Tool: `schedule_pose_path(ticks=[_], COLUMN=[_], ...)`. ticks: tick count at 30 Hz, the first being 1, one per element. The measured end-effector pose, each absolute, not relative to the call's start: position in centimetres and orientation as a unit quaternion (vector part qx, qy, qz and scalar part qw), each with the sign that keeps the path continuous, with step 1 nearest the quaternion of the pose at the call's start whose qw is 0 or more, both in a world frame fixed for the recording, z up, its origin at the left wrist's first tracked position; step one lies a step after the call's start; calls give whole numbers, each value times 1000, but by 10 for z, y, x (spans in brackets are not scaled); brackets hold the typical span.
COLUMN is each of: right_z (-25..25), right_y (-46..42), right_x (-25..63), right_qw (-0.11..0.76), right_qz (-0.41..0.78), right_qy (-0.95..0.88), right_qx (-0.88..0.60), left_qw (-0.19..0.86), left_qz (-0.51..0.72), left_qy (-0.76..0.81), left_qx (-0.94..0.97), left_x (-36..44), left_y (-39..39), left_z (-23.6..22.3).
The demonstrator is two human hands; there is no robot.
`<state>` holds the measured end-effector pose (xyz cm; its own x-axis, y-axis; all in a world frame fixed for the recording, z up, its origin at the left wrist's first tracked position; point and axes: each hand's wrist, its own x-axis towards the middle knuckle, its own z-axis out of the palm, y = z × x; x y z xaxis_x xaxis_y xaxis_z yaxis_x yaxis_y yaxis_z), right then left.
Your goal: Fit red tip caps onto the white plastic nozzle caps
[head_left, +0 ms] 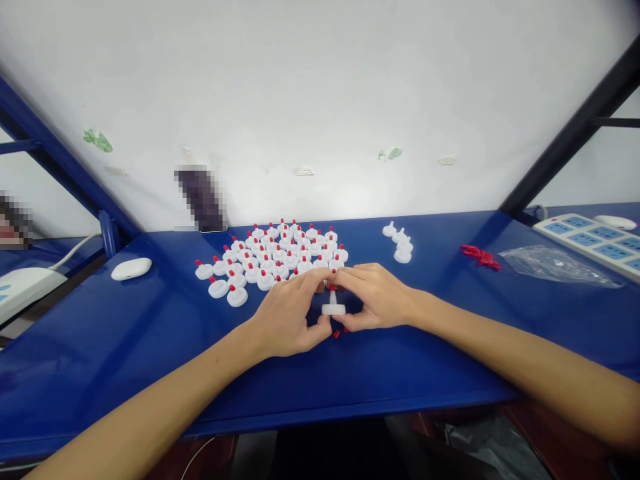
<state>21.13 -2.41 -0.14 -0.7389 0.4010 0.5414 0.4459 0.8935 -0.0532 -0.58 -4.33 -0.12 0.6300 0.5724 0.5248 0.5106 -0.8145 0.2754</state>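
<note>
- Both forearms, nearest the camera, are being extended over the blue table (125,347), the largest surface in view, which is bearing every part.
- Behind the hands, a wide cluster of finished white caps (273,257) with red tips is being kept, standing close together; a few are touching.
- At the far right, a clear plastic bag (555,263) and a white power strip (590,241) are being left well apart from the hands.
- A small group of bare white caps (400,243) and a pile of red plugs (481,257) are being kept to the right.
- The left hand (287,313) and right hand (377,297) are being pressed together, fingertips pinching the top of one white cap (333,305), which is being held upright on the table between them.
- Loose red pieces (340,331) are lying just beside that cap.
- Risk, as a judgement: if the cap is being squeezed off-centre, it could tip or slide into the cluster, and the red piece could be dropped among the loose ones.
</note>
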Motion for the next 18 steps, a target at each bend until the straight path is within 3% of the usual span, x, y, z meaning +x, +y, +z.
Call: schedule_pose_path(ticks=[7,18], right_z=[5,0], right_y=[-28,-27], right_x=[211,210], right_qw=[254,237], right_qz=[66,-29], right_qy=[-930,-948], right_qx=[-258,-212], left_qw=[21,-10], left_qz=[302,215], left_qy=[356,351], left_qx=[884,911], left_x=[-6,-6], left_y=[-44,-44], left_z=[-3,5])
